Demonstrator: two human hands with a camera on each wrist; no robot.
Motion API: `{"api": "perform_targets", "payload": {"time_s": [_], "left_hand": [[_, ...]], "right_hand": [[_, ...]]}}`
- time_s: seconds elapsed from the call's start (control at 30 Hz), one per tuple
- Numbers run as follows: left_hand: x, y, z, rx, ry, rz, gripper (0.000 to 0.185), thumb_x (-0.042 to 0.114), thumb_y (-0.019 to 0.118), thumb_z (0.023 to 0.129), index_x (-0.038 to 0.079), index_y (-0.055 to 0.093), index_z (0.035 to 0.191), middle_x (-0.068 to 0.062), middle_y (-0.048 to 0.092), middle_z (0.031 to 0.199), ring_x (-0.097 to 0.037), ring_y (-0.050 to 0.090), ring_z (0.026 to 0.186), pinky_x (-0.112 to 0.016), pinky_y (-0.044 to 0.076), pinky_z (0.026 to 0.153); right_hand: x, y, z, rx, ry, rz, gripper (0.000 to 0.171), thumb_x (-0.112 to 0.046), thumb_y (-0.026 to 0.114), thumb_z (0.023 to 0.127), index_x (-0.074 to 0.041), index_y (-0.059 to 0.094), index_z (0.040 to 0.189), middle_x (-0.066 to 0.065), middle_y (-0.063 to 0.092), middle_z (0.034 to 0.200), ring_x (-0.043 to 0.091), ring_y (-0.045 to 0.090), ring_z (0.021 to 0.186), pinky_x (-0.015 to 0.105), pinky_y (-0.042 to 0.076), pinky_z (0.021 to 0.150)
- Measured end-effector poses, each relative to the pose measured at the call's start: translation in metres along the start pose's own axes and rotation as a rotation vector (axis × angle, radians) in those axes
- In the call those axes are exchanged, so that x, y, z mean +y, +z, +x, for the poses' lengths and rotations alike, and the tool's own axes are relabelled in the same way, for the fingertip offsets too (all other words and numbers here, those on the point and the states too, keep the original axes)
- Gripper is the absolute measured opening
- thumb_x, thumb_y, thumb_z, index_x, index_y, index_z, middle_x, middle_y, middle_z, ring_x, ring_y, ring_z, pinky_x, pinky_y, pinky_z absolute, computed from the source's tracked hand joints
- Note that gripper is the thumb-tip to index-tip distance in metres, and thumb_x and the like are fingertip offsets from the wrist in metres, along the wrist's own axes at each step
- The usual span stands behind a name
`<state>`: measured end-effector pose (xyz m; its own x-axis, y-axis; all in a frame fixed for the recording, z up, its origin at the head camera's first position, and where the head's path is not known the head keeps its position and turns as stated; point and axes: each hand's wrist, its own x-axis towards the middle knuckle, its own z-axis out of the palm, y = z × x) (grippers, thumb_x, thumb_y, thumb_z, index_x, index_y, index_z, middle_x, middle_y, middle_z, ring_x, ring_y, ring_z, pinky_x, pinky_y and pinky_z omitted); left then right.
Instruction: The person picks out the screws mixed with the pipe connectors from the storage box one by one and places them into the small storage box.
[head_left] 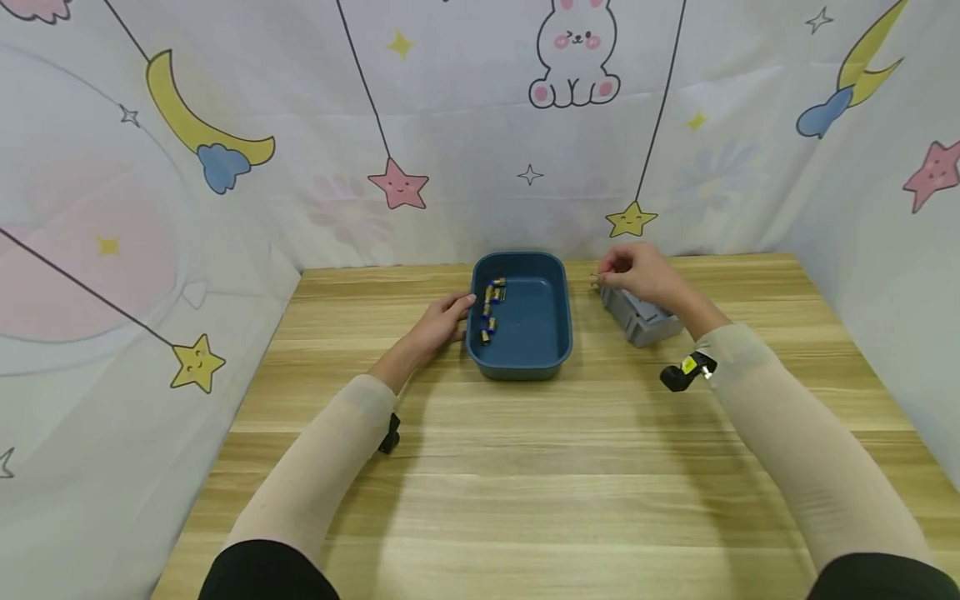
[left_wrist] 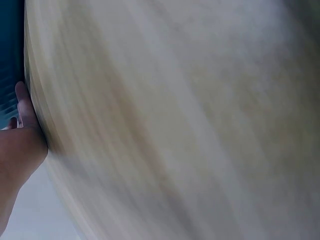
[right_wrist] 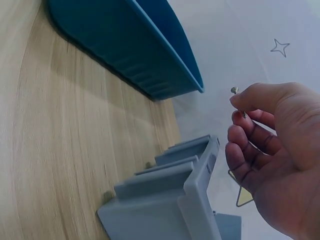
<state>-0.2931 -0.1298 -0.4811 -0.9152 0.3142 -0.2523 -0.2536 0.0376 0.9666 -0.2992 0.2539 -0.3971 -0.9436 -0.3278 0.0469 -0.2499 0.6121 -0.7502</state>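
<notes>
A blue rectangular bin stands near the back of the table, with several small gold-and-blue batteries along its left side. My left hand rests against the bin's left wall, its thumb at the rim; in the left wrist view a straight finger lies along that wall. My right hand is raised over the far end of a grey plastic box. Between thumb and forefinger it pinches a small screw, whose head and threaded tip show in the right wrist view. The other fingers curl loosely.
The wooden table extends in front of both containers. A patterned white cloth hangs close behind the bin and along both sides. The grey box stands to the right of the bin, with a gap between them.
</notes>
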Motion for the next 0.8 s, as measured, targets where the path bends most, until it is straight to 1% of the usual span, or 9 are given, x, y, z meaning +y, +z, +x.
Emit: {"api": "perform_targets", "payload": {"time_s": [0.23,0.37,0.6,0.8], "left_hand": [[0.000,0.000,-0.001,-0.002,0.004,0.008,0.069,0.042,0.056,0.111,0.002,0.035,0.163,-0.017,0.047,0.160,-0.026,0.049,0.145,-0.041,0.055,0.107],[0.001,0.000,-0.002,0.002,0.003,0.016,0.068,0.042,0.056,0.111,0.003,0.035,0.163,-0.016,0.047,0.160,-0.026,0.049,0.145,-0.041,0.055,0.106],[0.000,0.000,-0.001,0.004,0.007,-0.004,0.064,0.039,0.055,0.112,0.003,0.037,0.162,-0.016,0.047,0.159,-0.026,0.050,0.144,-0.040,0.056,0.105],[-0.001,-0.001,0.000,0.000,0.006,-0.011,0.065,0.039,0.055,0.112,0.002,0.037,0.162,-0.017,0.048,0.158,-0.027,0.051,0.143,-0.040,0.057,0.104]], "right_hand": [[0.007,-0.006,-0.007,0.005,0.026,0.008,0.011,-0.009,0.068,0.104,0.002,0.071,0.104,0.015,0.068,0.101,0.021,0.059,0.088,0.026,0.049,0.074],[0.011,-0.009,-0.010,0.004,0.040,-0.013,0.013,-0.011,0.067,0.105,0.001,0.070,0.105,0.014,0.068,0.101,0.023,0.059,0.089,0.028,0.049,0.076],[0.021,-0.016,-0.010,0.005,0.076,-0.072,0.016,-0.019,0.068,0.105,-0.003,0.070,0.107,0.013,0.068,0.104,0.025,0.059,0.093,0.035,0.049,0.079],[0.023,-0.021,-0.012,0.006,0.078,-0.083,0.015,-0.016,0.068,0.105,-0.002,0.070,0.107,0.013,0.068,0.104,0.025,0.059,0.093,0.034,0.049,0.079]]}}
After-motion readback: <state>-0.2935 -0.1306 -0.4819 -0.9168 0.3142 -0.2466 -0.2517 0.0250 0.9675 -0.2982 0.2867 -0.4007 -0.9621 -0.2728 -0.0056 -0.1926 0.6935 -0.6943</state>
